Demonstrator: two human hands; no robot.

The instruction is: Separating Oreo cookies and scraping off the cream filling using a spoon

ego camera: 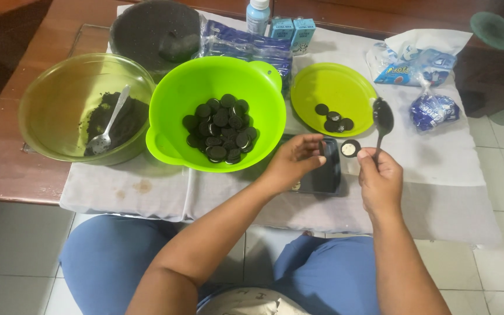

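Left fingers: the left hand [296, 158] pinches a dark biscuit half [324, 147] between thumb and fingertips, closed lightly on its edge.
Right fingers: the right hand [378, 177] is wrapped around the handle of a black spoon [382, 118], bowl up; its fingertips also pinch a biscuit half [349, 149] with white cream facing the camera.
Place: both halves are held in the air above a dark phone [325, 175] on the cloth [438, 175], just in front of the plate [333, 87].
Handling: judged light, thin, brittle; best held by the rim with gentle pressure, since the cream looks soft and sticky.
Bowl: green bowl [205, 81] holds many dark halves; the plate holds 4.
Olive bowl: olive bowl [59, 93] has dark crumbs and a metal spoon [111, 122].
Packages: blue wrappers [240, 44] behind the green bowl; 2 small teal cartons [293, 28] and a pale blue bottle [258, 14] at the far edge; blue-and-white packs [415, 61] at the right.
Worktop: brown wooden worktop [7, 163], cloth-covered.
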